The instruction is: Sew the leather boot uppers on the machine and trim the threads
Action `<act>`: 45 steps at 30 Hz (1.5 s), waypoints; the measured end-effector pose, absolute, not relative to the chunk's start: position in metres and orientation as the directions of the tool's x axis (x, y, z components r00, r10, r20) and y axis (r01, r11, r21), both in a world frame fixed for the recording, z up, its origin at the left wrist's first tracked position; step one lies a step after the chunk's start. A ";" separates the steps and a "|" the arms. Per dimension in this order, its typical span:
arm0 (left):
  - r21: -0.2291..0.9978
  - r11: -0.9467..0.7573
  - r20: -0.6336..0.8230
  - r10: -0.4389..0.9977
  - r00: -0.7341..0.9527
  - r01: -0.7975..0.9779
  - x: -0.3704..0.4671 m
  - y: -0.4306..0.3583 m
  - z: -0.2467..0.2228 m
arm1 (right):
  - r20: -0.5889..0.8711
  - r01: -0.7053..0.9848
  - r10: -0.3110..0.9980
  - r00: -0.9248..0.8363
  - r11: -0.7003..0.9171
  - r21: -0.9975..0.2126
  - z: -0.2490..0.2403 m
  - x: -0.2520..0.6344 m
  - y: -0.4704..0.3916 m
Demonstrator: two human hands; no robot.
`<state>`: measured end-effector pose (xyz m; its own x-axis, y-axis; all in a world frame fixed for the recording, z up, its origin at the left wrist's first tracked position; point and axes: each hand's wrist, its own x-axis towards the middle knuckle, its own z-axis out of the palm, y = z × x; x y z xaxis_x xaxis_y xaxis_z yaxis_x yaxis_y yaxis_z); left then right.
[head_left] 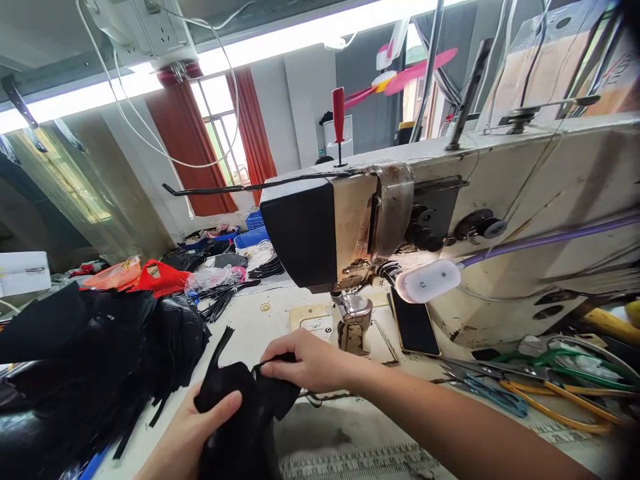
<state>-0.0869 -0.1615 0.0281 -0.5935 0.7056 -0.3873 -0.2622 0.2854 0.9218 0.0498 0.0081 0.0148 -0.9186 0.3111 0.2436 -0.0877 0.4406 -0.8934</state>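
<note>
Black fabric piece is being gripped by both hands, left hand and right hand, fingers closed on it, before the sewing machine; no writing is legible.

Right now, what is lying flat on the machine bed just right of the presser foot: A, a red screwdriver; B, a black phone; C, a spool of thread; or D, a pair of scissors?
B: a black phone lies flat beside the presser foot, under the white lamp head.
</note>
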 end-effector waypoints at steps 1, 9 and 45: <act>0.926 0.287 -0.378 0.707 -0.598 -0.245 -0.087 -0.162 0.028 | 0.236 -0.068 0.336 -0.912 0.444 -0.893 0.014 0.050 0.007; 0.931 0.299 -0.365 0.726 -0.583 -0.211 -0.087 -0.161 0.026 | 0.329 0.060 0.506 -0.798 0.610 -0.790 0.012 0.046 -0.006; 0.904 0.324 -0.428 0.661 -0.616 -0.279 -0.063 -0.153 0.022 | 0.224 0.011 0.424 -0.878 0.486 -0.874 0.003 0.051 -0.002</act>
